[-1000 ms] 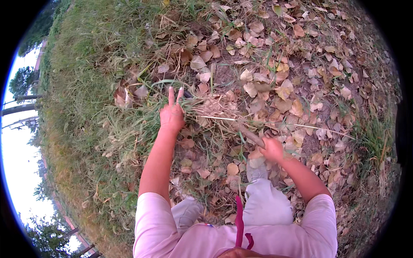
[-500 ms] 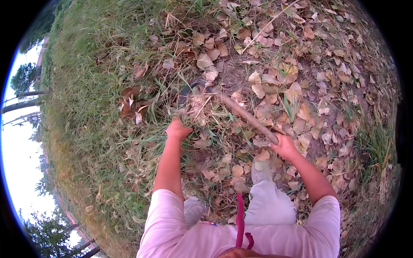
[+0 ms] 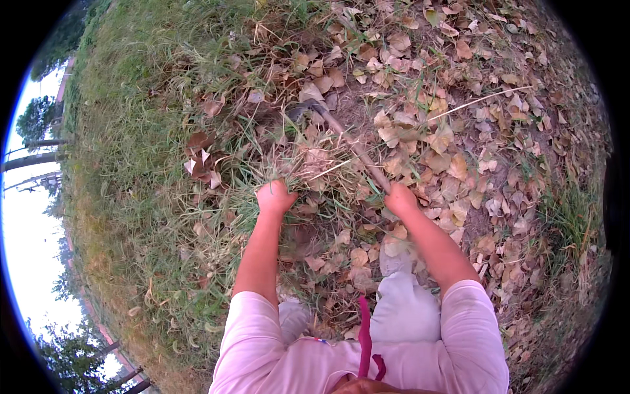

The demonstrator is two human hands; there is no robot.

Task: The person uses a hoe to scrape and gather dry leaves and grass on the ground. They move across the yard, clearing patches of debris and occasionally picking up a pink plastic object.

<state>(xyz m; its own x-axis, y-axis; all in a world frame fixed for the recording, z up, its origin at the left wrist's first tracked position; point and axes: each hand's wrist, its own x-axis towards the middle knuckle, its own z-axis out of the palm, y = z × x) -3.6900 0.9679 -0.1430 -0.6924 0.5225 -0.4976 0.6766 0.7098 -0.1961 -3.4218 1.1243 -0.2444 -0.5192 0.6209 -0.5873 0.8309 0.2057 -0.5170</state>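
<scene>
My right hand point(image 3: 401, 199) is wrapped round the lower end of a sickle's wooden handle point(image 3: 354, 146). The handle slants up and left to the dark curved blade point(image 3: 306, 107), which lies low among grass and leaves; part of its edge is hidden. Fingers closed, my left hand point(image 3: 275, 197) grips a bunch of grass point(image 3: 298, 163), green blades mixed with dry, straw-coloured stems and roots. The bunch spreads from the fist toward the handle, just below the sickle's blade. Whether its stems are still rooted I cannot tell.
Thick grass point(image 3: 144, 131) covers the ground on the left. Dry fallen leaves point(image 3: 453, 144) lie over bare soil to the right, with a long thin dry stalk point(image 3: 479, 104) among them. A curled brown leaf point(image 3: 200, 141) sits left of the bunch. My shoe point(image 3: 396, 257) rests below my right hand.
My right hand has moved left and up with the sickle, and the blade now lies farther up, away from my left hand. The thin pale stalk has swung to a flatter angle on the right.
</scene>
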